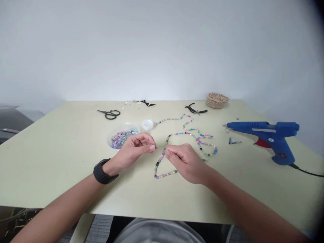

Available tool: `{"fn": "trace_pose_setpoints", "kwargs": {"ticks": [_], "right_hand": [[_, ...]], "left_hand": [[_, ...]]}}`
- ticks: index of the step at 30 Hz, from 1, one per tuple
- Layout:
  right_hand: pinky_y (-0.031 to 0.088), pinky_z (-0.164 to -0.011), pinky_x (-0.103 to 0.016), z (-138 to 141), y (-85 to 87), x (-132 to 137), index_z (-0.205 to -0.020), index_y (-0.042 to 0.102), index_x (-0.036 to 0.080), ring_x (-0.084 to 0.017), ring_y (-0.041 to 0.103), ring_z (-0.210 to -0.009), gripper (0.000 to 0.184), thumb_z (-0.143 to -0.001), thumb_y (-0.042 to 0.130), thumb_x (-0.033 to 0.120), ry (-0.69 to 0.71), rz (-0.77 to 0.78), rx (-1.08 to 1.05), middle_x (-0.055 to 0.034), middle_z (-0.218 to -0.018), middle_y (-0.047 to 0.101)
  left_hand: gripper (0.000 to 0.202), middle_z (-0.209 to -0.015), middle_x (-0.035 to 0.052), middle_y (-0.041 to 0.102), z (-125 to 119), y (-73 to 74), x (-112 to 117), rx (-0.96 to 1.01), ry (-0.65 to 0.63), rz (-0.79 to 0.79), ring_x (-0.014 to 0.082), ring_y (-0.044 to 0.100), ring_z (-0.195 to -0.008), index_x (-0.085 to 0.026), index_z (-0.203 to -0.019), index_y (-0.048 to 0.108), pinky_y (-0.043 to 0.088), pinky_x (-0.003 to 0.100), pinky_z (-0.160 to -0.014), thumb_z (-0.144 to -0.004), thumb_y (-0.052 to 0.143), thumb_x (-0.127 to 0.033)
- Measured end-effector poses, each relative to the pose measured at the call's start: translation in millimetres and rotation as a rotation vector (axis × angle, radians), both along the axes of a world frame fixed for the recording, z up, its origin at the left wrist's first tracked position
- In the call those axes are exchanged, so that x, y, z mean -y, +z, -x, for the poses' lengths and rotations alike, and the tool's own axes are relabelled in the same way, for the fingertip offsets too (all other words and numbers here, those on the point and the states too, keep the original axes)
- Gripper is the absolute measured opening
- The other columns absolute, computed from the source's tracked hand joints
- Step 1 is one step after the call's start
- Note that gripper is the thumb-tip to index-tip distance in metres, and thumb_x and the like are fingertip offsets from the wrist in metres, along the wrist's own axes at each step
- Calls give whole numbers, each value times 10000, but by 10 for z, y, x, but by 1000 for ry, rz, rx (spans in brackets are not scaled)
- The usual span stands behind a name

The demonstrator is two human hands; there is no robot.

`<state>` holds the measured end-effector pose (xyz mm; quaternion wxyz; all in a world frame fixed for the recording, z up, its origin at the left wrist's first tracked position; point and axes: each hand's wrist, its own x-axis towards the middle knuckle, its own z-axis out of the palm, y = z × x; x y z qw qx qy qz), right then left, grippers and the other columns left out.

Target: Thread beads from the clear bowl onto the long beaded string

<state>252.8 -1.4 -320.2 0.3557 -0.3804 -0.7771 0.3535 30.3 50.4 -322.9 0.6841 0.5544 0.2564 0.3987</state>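
My left hand [136,148], with a black watch on its wrist, pinches a small bead between thumb and forefinger just right of a white bowl of mixed beads [120,137]. My right hand [186,162] is closed in a pinch on the end of a long strand of coloured beads [187,133]. The strand loops across the pale table [63,152] to a small white spool [148,124]. The two fingertips are a few centimetres apart.
Black scissors [109,114] lie at the back left, pliers [196,109] at the back centre. A clear tub of tan beads [217,100] stands behind them. A blue glue gun [268,135] with its cord lies at the right, a small dark scrap [234,141] beside it.
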Motion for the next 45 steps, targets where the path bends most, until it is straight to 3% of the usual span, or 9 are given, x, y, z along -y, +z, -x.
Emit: {"fn": "trace_pose_setpoints", "kwargs": {"ticks": [13, 45], "right_hand": [[216, -504, -236, 68, -11, 46, -684, 297, 193, -63, 271, -517, 349, -993, 461, 179, 49, 6, -2, 71, -566, 291], [217, -506, -235, 83, 3, 59, -688, 303, 197, -66, 272, -524, 332, -979, 460, 167, 78, 45, -28, 68, -582, 292]], "left_hand": [[147, -782, 3, 677, -94, -154, 56, 58, -71, 59, 93, 612, -736, -159, -819, 729, 466, 209, -713, -775, 860, -210], [120, -767, 3, 674, -108, -129, 103, 65, -91, 60, 94, 604, -710, -162, -818, 740, 479, 221, -693, -782, 850, -194]]}}
